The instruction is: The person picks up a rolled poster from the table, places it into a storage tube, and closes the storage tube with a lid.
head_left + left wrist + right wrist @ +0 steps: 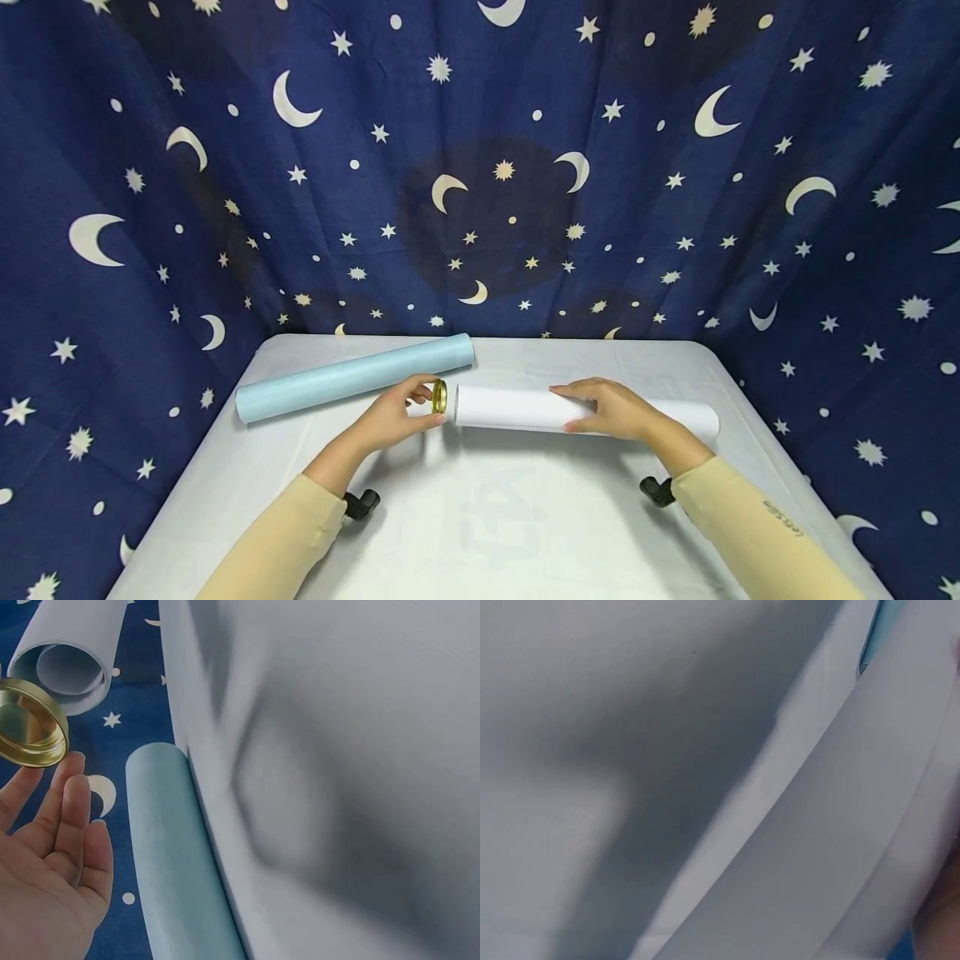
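A gold metal cap (439, 397) is pinched between the thumb and fingers of my left hand (392, 414). In the left wrist view its hollow inner side and rim show. Just to the right of the cap is the open end of a long white tube (510, 407), with a small gap between them. Inside that opening the left wrist view shows a white roll (69, 669). My right hand (617, 408) grips the tube around its middle, thumb on the near side and fingers over the top. Most of this hand is out of frame in the right wrist view.
A light blue roll (352, 379) lies slanted on the white-covered table (495, 517), behind my left hand. Dark blue curtains (510, 108) with moons and stars stand behind and on both sides. Black wrist mounts (363, 504) show beneath the sleeves.
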